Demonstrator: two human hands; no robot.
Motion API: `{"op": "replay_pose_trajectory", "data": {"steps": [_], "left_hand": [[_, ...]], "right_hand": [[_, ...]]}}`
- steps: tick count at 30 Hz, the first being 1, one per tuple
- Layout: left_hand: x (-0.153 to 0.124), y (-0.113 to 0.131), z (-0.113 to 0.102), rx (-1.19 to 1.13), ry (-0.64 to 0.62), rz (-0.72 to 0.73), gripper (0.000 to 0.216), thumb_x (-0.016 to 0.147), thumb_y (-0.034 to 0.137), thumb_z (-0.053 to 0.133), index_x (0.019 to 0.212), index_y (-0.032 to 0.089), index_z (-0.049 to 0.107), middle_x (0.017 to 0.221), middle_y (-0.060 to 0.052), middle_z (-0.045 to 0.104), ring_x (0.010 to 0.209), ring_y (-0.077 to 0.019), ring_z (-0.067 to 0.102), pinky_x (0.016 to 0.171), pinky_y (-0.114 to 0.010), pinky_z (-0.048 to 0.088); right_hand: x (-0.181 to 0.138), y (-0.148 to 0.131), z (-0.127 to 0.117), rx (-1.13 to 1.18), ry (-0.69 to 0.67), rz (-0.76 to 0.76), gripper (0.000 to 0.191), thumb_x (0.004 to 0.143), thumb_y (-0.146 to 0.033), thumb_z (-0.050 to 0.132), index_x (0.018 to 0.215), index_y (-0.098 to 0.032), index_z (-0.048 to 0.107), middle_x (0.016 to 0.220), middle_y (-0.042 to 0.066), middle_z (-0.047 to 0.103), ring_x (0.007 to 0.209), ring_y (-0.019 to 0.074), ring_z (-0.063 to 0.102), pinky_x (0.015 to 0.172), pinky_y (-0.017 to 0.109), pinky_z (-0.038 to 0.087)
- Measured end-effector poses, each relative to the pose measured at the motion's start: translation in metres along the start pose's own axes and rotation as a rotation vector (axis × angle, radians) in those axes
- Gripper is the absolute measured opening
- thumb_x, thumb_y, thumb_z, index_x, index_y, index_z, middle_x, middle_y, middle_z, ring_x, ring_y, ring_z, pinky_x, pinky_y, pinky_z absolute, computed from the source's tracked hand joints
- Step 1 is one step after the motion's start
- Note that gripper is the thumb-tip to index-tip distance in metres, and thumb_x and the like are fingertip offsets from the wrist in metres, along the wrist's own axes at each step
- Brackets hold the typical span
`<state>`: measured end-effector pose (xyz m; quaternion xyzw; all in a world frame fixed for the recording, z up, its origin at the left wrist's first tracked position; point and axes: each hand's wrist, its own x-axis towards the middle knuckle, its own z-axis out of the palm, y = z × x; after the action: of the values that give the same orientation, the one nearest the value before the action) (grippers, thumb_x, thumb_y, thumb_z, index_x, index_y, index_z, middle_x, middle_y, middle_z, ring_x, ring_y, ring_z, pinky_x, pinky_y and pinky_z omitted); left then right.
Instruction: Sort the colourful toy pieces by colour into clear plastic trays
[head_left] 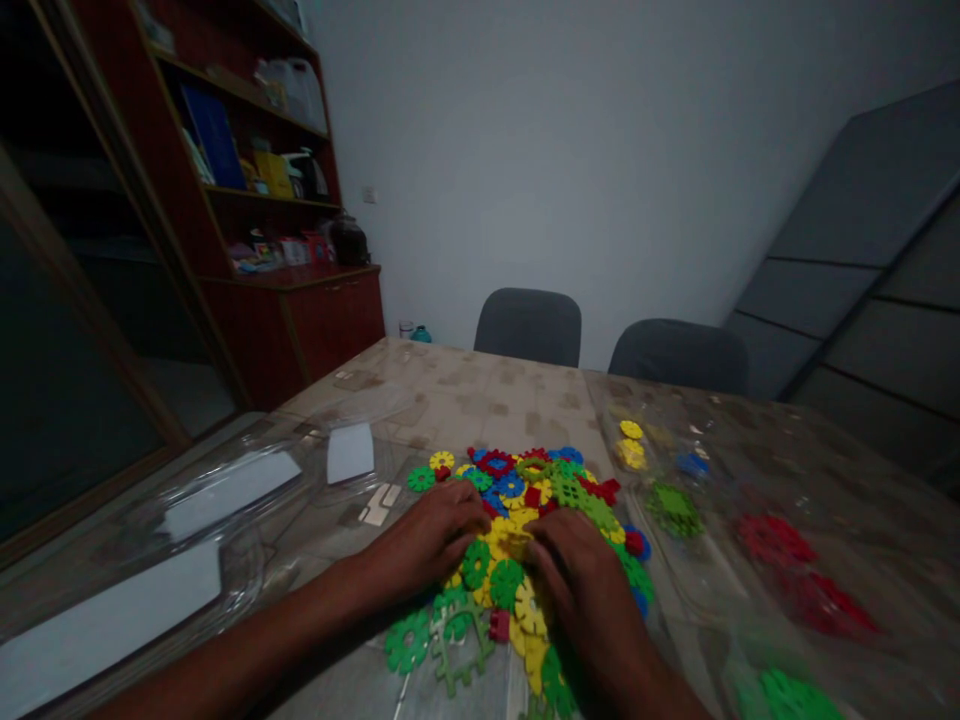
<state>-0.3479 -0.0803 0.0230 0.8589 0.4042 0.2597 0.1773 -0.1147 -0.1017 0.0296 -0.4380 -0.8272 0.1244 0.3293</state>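
Observation:
A heap of flat plastic interlocking pieces (525, 510) in yellow, green, blue and red lies on the table in front of me. My left hand (427, 545) rests on the heap's left edge, fingers curled down onto the yellow pieces. My right hand (585, 590) lies on the heap's near right side, fingers bent over yellow and green pieces. What either hand grips, if anything, is hidden under the fingers. A green piece (407, 641) lies loose near my left wrist.
Clear plastic bags lie around: one at left (225, 500) with white labels, others at right holding green (675, 508), red (780, 550) and yellow (631, 445) pieces. Two grey chairs (529, 325) stand behind the table (465, 400). A wooden shelf cabinet (300, 300) stands at left.

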Motion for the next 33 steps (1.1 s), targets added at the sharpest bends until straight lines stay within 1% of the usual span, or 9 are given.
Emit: {"op": "replay_pose_trajectory", "data": {"steps": [4, 7, 11, 14, 18, 21, 24, 27, 33], "left_hand": [[-0.002, -0.003, 0.002, -0.021, 0.056, 0.037, 0.026, 0.099, 0.013, 0.047, 0.118, 0.02, 0.064, 0.126, -0.01, 0.064, 0.119, -0.0243, 0.057, 0.105, -0.04, 0.044], [-0.003, -0.004, 0.004, 0.044, 0.044, -0.01, 0.032, 0.097, 0.019, 0.057, 0.129, 0.021, 0.06, 0.128, -0.01, 0.065, 0.12, -0.0276, 0.057, 0.106, -0.044, 0.041], [-0.005, -0.002, 0.004, 0.064, 0.038, -0.063, 0.034, 0.092, 0.016, 0.066, 0.125, 0.022, 0.063, 0.116, -0.008, 0.066, 0.109, -0.0274, 0.059, 0.097, -0.043, 0.045], [-0.004, 0.001, 0.001, 0.051, 0.055, -0.119, 0.034, 0.088, 0.011, 0.063, 0.121, 0.022, 0.065, 0.111, -0.008, 0.065, 0.106, -0.0268, 0.059, 0.092, -0.04, 0.048], [-0.001, 0.003, -0.008, 0.037, 0.09, -0.171, 0.033, 0.091, 0.015, 0.056, 0.121, 0.021, 0.067, 0.116, -0.009, 0.069, 0.11, -0.0277, 0.062, 0.097, -0.043, 0.048], [0.001, 0.004, -0.021, 0.016, 0.097, -0.205, 0.032, 0.092, 0.02, 0.055, 0.121, 0.02, 0.068, 0.119, -0.011, 0.071, 0.108, -0.0283, 0.064, 0.096, -0.043, 0.048], [0.002, 0.007, -0.032, -0.057, 0.011, -0.239, 0.03, 0.09, 0.022, 0.056, 0.115, 0.021, 0.071, 0.109, -0.008, 0.074, 0.092, -0.0235, 0.067, 0.083, -0.035, 0.051], [0.0, 0.007, -0.035, -0.122, -0.118, -0.246, 0.029, 0.088, 0.023, 0.058, 0.113, 0.021, 0.073, 0.092, -0.005, 0.074, 0.076, -0.0193, 0.064, 0.068, -0.028, 0.047], [-0.003, -0.002, -0.022, -0.025, -0.135, -0.234, 0.031, 0.084, 0.019, 0.062, 0.113, 0.024, 0.071, 0.109, -0.004, 0.073, 0.098, -0.0255, 0.065, 0.085, -0.034, 0.047]], "right_hand": [[-0.013, 0.006, -0.013, 0.038, 0.024, 0.053, 0.011, 0.095, -0.021, 0.055, 0.089, -0.021, 0.064, 0.086, 0.005, 0.068, 0.082, 0.0224, 0.064, 0.073, 0.034, 0.05], [-0.031, 0.011, -0.018, 0.021, -0.022, 0.027, 0.008, 0.089, -0.017, 0.058, 0.084, -0.022, 0.06, 0.082, 0.002, 0.066, 0.076, 0.0202, 0.064, 0.067, 0.03, 0.05], [-0.045, 0.011, -0.017, 0.03, -0.122, -0.039, 0.01, 0.091, -0.015, 0.056, 0.087, -0.023, 0.059, 0.087, 0.001, 0.067, 0.079, 0.0186, 0.065, 0.069, 0.028, 0.051], [-0.041, 0.013, -0.02, 0.041, -0.091, 0.021, 0.015, 0.099, -0.022, 0.05, 0.091, -0.024, 0.062, 0.09, 0.003, 0.07, 0.083, 0.0201, 0.067, 0.073, 0.031, 0.053], [-0.038, 0.02, -0.023, 0.047, -0.039, 0.101, 0.017, 0.098, -0.025, 0.05, 0.099, -0.022, 0.067, 0.094, 0.008, 0.074, 0.087, 0.0248, 0.071, 0.078, 0.039, 0.056], [-0.044, 0.023, -0.019, 0.045, -0.139, 0.097, 0.022, 0.096, -0.023, 0.053, 0.111, -0.022, 0.069, 0.106, 0.01, 0.077, 0.097, 0.0259, 0.072, 0.085, 0.041, 0.058], [-0.049, 0.025, -0.013, 0.02, -0.22, 0.086, 0.03, 0.095, -0.023, 0.056, 0.124, -0.024, 0.067, 0.12, 0.01, 0.075, 0.108, 0.0257, 0.071, 0.092, 0.042, 0.057], [-0.051, 0.028, -0.008, -0.035, -0.206, 0.067, 0.037, 0.094, -0.023, 0.059, 0.13, -0.023, 0.064, 0.126, 0.011, 0.072, 0.113, 0.0276, 0.069, 0.095, 0.044, 0.057], [-0.053, 0.034, -0.006, -0.079, -0.137, 0.033, 0.052, 0.089, -0.022, 0.064, 0.14, -0.025, 0.057, 0.127, 0.012, 0.072, 0.11, 0.029, 0.07, 0.089, 0.043, 0.059]]}}
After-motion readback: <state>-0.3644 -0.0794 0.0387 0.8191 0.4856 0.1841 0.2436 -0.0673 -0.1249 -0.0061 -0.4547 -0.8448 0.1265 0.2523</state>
